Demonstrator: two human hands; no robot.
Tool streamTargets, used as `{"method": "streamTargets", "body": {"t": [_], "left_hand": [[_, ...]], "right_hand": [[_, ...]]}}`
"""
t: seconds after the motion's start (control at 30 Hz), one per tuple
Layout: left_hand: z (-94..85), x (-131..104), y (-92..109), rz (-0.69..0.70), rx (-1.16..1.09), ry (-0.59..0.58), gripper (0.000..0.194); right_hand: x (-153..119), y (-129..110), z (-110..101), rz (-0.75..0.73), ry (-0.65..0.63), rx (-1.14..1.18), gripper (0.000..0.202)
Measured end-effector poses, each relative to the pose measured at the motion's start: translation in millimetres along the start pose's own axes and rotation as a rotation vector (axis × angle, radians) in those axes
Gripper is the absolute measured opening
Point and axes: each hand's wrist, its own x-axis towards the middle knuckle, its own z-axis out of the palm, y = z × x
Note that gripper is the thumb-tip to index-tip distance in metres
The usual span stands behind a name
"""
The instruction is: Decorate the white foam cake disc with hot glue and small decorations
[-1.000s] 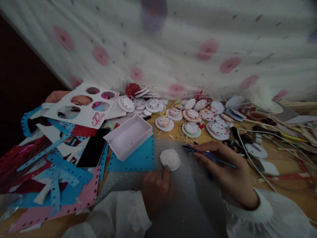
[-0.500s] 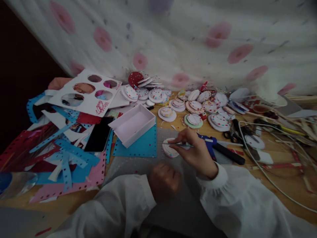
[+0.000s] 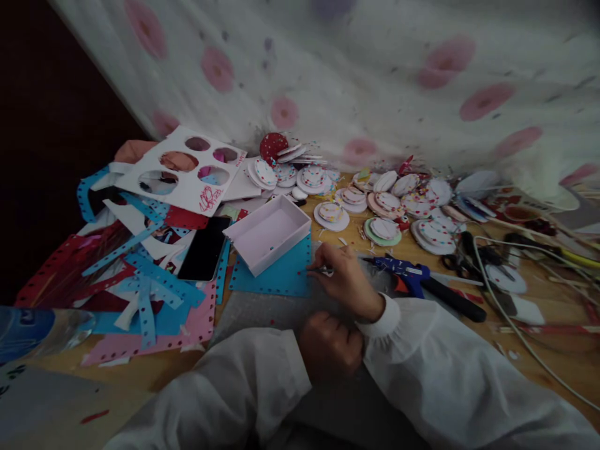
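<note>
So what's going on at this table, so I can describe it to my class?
A person's right hand pinches tweezers, their tips at the right edge of a blue sheet. The left hand is curled closed nearer the body; whether it holds anything is hidden. An open white box sits on the sheet, a blue glue gun lies to the right, and layered discs, many dotted with colour, crowd the back.

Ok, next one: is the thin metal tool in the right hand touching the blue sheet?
Cannot tell. In the head view, the metal tool ends by the right edge of the blue sheet, but its height is unclear.
</note>
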Motion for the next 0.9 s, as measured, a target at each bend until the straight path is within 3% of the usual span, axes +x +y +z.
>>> {"method": "streamTargets", "body": {"t": [0.1,0.17,0.37,0.43,0.57,0.9], "left_hand": [[-2.9,2,-3,-0.034,-0.061,-0.014,0.017],[-5.1,3,-7,-0.139,-0.172,-0.042,0.015],[-6.9,12,-21,-0.797,-0.838,-0.167,0.019],[-6.6,16,-25,-0.936,-0.996,-0.15,0.02],[-7.3,23,-27,-0.997,-1.119,-0.091,0.02],[-6.6,20,-30,-1.045,-1.118,-0.142,0.029]], "right_hand": [[-9,-6,-15,0.069,0.111,0.078,0.029],[-20,-9,-26,0.154,0.205,0.221,0.033],[-59,-1,-38,0.31,0.457,0.664,0.041],[-68,5,-36,0.336,0.495,0.732,0.042],[-76,10,-34,0.355,0.478,0.776,0.042],[-76,5,-38,0.353,0.416,0.65,0.042]]}}
